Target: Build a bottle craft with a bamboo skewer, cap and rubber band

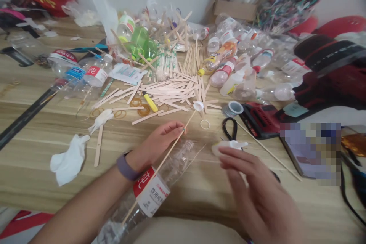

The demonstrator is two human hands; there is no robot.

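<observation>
My left hand [164, 139] is closed in a pinch around a thin bamboo skewer [168, 152]. A white bottle cap [198, 105] sits at the skewer's far end, and the stick slants down across a clear plastic bottle [156, 192] with a red and white label. This bottle lies tilted at the table's near edge, its open neck pointing away from me. My right hand [254, 187], somewhat blurred, is held with fingers stretched out and nothing visible in it. Just beyond its fingertips is a small white-tipped bottle [231, 145], partly hidden by the hand.
Loose craft sticks [171, 91] and a yellow-handled tool [150, 101] lie ahead. Plastic bottles [225, 68] crowd the back. On the right are a red and black power tool [323, 72], a wire spool [233, 109] and black-handled scissors [229, 129]. Crumpled tissue [70, 160] lies left.
</observation>
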